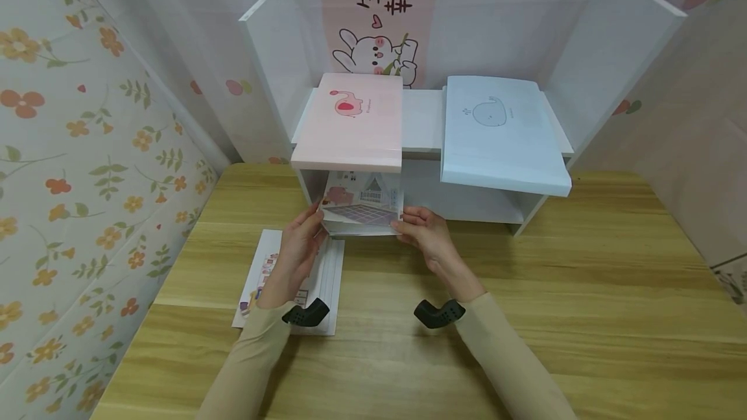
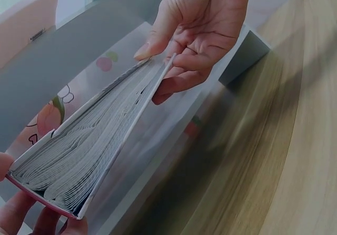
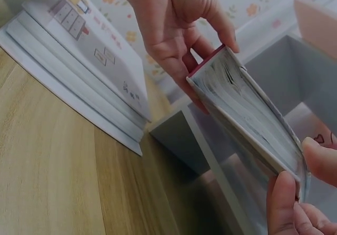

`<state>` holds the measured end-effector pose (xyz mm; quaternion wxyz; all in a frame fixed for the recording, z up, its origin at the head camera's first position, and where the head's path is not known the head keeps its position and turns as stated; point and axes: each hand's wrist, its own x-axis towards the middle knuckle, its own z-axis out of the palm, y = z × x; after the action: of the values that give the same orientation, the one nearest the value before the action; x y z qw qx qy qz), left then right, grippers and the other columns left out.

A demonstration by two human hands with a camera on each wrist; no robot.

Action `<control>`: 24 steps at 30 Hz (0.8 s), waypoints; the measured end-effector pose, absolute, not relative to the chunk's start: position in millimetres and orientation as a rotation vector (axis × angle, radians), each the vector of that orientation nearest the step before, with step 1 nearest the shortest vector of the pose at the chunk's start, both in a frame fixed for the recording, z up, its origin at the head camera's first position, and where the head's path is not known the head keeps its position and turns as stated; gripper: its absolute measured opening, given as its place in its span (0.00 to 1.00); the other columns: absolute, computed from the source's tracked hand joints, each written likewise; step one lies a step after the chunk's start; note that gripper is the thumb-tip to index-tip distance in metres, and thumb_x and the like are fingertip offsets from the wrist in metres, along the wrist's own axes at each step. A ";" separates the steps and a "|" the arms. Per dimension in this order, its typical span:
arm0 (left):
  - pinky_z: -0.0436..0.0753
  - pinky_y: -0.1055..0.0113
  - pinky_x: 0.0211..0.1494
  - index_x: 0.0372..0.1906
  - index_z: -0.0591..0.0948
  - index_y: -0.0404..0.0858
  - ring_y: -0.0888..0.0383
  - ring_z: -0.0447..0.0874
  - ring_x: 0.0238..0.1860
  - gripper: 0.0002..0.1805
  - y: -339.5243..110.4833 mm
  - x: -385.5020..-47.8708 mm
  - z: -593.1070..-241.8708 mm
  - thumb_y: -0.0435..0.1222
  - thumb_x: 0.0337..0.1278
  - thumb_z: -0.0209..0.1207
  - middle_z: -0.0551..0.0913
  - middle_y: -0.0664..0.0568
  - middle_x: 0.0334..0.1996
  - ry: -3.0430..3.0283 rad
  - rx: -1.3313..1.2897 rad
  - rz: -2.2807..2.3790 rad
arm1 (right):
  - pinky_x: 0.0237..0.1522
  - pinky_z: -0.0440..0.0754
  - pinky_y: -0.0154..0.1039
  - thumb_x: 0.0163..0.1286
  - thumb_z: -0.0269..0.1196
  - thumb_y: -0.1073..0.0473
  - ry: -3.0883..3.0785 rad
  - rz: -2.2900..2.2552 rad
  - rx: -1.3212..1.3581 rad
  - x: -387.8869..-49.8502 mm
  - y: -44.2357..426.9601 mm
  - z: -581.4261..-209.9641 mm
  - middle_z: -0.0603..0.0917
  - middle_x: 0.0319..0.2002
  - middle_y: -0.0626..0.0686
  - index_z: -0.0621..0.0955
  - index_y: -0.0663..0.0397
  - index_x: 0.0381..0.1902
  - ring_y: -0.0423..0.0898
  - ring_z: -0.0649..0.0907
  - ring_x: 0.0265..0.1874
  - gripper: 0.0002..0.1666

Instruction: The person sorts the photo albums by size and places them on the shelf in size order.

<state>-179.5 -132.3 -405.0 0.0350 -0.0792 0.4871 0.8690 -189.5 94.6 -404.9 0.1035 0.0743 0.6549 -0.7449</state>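
Observation:
Both hands hold a photo album (image 1: 362, 203) with a printed cover of a pink figure and a grid. My left hand (image 1: 300, 248) grips its left edge, thumb on top and fingers underneath. On the opposite edge, my right hand (image 1: 428, 235) pinches it the same way. The album lies flat, partly inside the left compartment of a white shelf (image 1: 423, 122). In the left wrist view, many folded pages (image 2: 100, 135) show between the two covers. A pink album (image 1: 356, 128) with an elephant rests above it on the shelf top, overhanging the front.
A light blue album (image 1: 502, 135) with a whale lies on the shelf's right side, jutting forward. White side panels (image 1: 613, 50) rise at both ends. Under my left forearm, white-covered books (image 3: 89, 50) lie on the wooden table (image 1: 583, 297). Floral curtain (image 1: 87, 167) hangs at left.

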 end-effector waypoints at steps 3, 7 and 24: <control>0.64 0.62 0.67 0.67 0.57 0.24 0.54 0.67 0.59 0.27 -132.4 -180.9 -405.1 0.25 0.65 0.44 0.59 0.38 0.68 1.497 -0.253 2.670 | 0.35 0.81 0.30 0.61 0.63 0.70 1.930 -2.204 0.222 -189.8 93.9 -404.8 0.80 0.47 0.60 0.70 0.71 0.57 0.38 0.81 0.31 0.26; 0.63 0.62 0.67 0.67 0.57 0.24 0.54 0.67 0.60 0.26 -132.3 -182.6 -405.1 0.25 0.65 0.43 0.58 0.38 0.68 1.513 -0.265 2.665 | 0.34 0.81 0.29 0.60 0.63 0.70 1.926 -2.214 0.236 -191.5 92.9 -405.9 0.81 0.42 0.56 0.71 0.72 0.56 0.38 0.81 0.30 0.26; 0.56 0.63 0.70 0.69 0.58 0.28 0.52 0.55 0.69 0.28 -131.1 -191.8 -405.5 0.28 0.66 0.46 0.56 0.42 0.70 1.472 -0.321 2.658 | 0.32 0.82 0.28 0.59 0.65 0.69 1.943 -2.229 0.278 -198.4 89.3 -414.6 0.83 0.34 0.50 0.74 0.71 0.51 0.38 0.82 0.27 0.22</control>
<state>-191.8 -131.1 -405.5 0.0429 -0.1050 0.4813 0.8692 -198.4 89.3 -414.6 0.0860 0.0932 0.6518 -0.7477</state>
